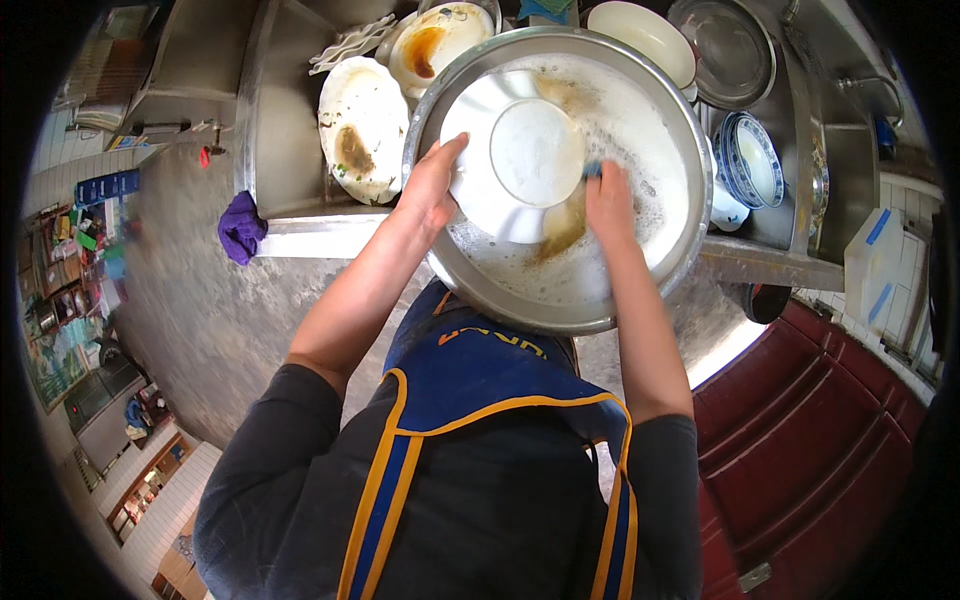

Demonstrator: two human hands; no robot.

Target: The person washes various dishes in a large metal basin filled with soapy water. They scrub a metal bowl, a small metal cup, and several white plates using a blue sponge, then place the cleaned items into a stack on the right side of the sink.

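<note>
My left hand [437, 180] grips the left rim of a white plate [536, 154], thumb on top. The plate's underside with its round foot ring faces up, tilted over a large stainless steel basin [517, 313]. Foamy, brownish-stained dishwater [652, 142] fills much of the basin. At the plate's right edge, my right hand [611, 199] is closed around a small blue scrubber [592, 169], mostly hidden by the fingers. The far part of the plate's rim blends into the suds.
Left of the basin lie a food-soiled oval dish [365, 131] and a sauce-stained plate [439, 49]. Blue-patterned bowls [750, 161], a white oval dish [643, 41] and a metal lid [724, 52] sit right and behind. A purple cloth [241, 227] hangs on the sink's corner.
</note>
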